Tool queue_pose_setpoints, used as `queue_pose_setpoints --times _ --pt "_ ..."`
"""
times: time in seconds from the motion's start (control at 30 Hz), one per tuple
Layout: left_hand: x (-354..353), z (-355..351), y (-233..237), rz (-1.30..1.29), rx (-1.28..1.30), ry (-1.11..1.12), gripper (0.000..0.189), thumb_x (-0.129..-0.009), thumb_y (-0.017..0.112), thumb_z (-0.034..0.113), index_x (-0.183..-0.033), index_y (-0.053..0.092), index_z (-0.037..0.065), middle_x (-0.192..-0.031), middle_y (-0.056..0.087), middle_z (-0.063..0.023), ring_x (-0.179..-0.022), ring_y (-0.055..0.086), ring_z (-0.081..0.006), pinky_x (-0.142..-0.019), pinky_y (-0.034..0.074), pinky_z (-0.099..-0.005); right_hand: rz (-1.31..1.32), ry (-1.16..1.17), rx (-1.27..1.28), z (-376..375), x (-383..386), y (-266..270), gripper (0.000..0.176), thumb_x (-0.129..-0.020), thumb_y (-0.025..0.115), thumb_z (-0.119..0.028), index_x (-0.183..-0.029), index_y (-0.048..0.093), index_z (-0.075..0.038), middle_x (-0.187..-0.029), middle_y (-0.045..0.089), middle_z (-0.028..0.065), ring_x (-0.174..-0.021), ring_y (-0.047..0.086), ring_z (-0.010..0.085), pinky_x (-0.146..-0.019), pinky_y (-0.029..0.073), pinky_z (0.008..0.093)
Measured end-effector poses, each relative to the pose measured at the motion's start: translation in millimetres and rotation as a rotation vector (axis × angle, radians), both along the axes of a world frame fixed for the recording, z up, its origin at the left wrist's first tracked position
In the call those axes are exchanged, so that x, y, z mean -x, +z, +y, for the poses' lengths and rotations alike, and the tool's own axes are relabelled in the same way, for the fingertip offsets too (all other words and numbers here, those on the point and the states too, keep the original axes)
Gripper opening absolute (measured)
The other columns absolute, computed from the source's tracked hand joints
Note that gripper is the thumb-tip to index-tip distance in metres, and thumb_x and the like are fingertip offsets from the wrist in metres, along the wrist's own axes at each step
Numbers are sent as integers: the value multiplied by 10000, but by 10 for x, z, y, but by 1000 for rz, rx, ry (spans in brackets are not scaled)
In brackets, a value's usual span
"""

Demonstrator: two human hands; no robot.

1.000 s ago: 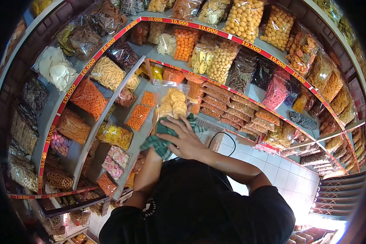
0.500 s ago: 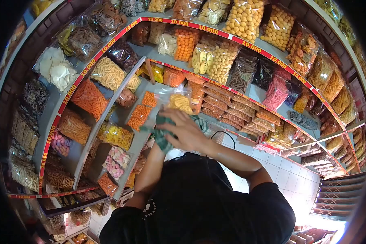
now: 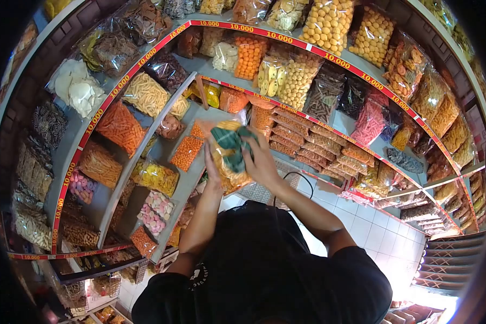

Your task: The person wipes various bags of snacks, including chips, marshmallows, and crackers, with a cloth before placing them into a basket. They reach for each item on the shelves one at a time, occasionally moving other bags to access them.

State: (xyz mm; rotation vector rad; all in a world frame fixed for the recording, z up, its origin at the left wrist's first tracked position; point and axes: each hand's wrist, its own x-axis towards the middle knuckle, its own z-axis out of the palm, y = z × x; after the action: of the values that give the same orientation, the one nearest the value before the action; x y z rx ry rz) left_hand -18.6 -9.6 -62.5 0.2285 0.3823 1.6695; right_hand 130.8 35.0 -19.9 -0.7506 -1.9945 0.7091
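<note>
A clear plastic bag of yellow snacks [image 3: 233, 177] is held up in front of my chest. My left hand [image 3: 213, 168] supports the bag along its left side, fingers pressed against the plastic. A dark green patterned cloth [image 3: 230, 147] lies bunched over the bag's upper face. Gripping that cloth from the right is my right hand [image 3: 261, 161], which presses it onto the bag. The cloth hides part of the bag's contents. Just left of the bag, small packs of orange round snacks [image 3: 187, 153] rest on the lower shelf.
Curved tiers of shelving [image 3: 178, 33] with red price strips surround me, loaded with bagged snacks. Stacked packs of brown snacks [image 3: 291, 131] sit right of my hands. A black cable [image 3: 302, 175] loops above the white tiled floor [image 3: 356, 215].
The bag of yellow snacks has come up toward me from the shelf area. My left hand now shows on its side, and the cloth has shifted from between my hands onto the bag.
</note>
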Motion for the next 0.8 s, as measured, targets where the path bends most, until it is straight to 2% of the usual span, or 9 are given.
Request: queue_pose_setpoints --times 0.13,0.2,0.27,0.3,0.43,0.53,0.63,0.77,0.8 --pt "133 12 -37 -24 -154 12 805 -990 349 668 -1458 418 17 -1361 571 -183 -1186 609 -340 -1000 518 -476 -118 202 -158 -458 -142 -17 363 -840 665 -60 -1200 626 -73 -1452 459 171 -1419 361 394 -1176 280 511" --pt "212 54 -237 90 -9 34 825 -983 348 684 -1466 408 18 -1370 567 -182 -1191 607 -337 -1007 513 -477 -204 379 -283 -528 -196 95 419 -789 701 -56 -1199 641 -116 -1460 460 156 -1443 333 378 -1190 254 522" --pt "45 17 -48 276 40 114 879 -955 351 730 -1468 407 18 -1375 559 -188 -1195 604 -340 -1024 499 -485 -196 257 -277 -382 -143 118 413 -790 704 -92 -1198 656 -133 -1444 472 153 -1423 359 370 -1165 278 550" --pt "42 8 -73 182 42 63 894 -944 358 743 -1469 407 21 -1373 560 -188 -1195 602 -340 -1029 495 -486 -192 200 -273 -266 -104 142 411 -791 706 -110 -1198 663 -142 -1436 478 152 -1413 371 367 -1153 290 564" --pt "-99 -51 128 3 33 -5 890 -905 432 746 -1460 427 51 -1358 568 -169 -1197 592 -331 -1037 480 -488 78 -36 76 210 -28 39 294 -922 623 -139 -1207 639 -67 -1353 520 182 -1275 497 385 -1056 410 458" --pt "36 41 -108 41 5 17 760 -898 527 637 -1410 489 77 -1311 601 -149 -1144 615 -322 -988 503 -483 45 -29 137 116 -127 -63 282 -968 575 -148 -1219 615 -26 -1322 521 198 -1219 534 396 -1019 438 402" --pt "121 -12 -60 34 39 39 753 -905 508 587 -1427 461 47 -1320 588 -179 -1160 613 -327 -979 515 -489 3 -21 226 -93 -238 -189 291 -963 573 -142 -1221 605 -10 -1311 520 198 -1196 548 402 -1012 438 407" --pt "275 -32 -29 -58 -70 4 795 -866 549 610 -1424 467 50 -1316 587 -187 -1156 607 -363 -997 493 -526 55 67 425 -40 -472 -687 235 -965 545 -137 -1045 636 64 -1164 576 189 -1101 593 339 -972 446 369" --pt "281 -36 16 -41 -95 -26 835 -852 559 624 -1444 437 47 -1337 568 -202 -1174 595 -372 -1005 488 -535 133 115 418 0 -543 -827 264 -979 533 -149 -945 645 87 -1031 621 161 -1044 600 272 -932 452 346"
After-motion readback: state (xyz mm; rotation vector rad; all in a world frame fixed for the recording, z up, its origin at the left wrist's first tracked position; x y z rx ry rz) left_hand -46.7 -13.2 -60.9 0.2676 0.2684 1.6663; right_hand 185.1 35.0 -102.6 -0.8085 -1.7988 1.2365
